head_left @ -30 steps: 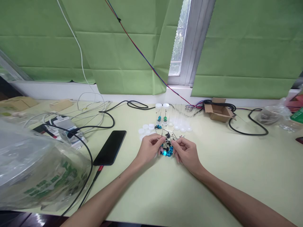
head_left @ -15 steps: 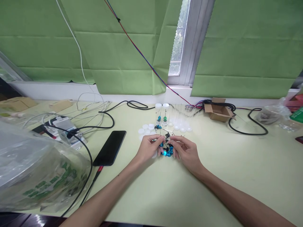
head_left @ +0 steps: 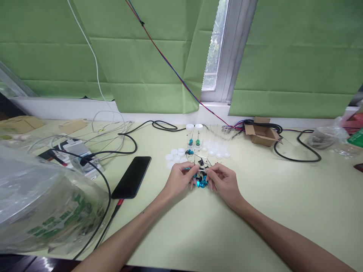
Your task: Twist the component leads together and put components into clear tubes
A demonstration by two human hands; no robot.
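Note:
Close together over a cluster of small parts, my left hand (head_left: 178,178) and my right hand (head_left: 224,180) are both closed in a pinch. Between the fingertips runs a thin silvery metal piece (head_left: 201,170), one end at each hand; its exact kind is too small to make out. Shiny blue and black small parts (head_left: 202,183) lie on the table just below the fingers. Beyond the hands rest another blue part (head_left: 189,152) and thin wires. The fingertips partly hide the cluster.
White round caps (head_left: 175,154) lie left of the cluster. Behind stand clear capped containers with a blue part (head_left: 191,142) and a green part (head_left: 197,142) inside. A black phone (head_left: 132,177), a large plastic bag (head_left: 51,204), cables and a small cardboard box (head_left: 262,135) surround the work area.
Both hands have shifted slightly, and the thin metal piece now shows level between the fingertips. The blue part near my left fingers is more covered.

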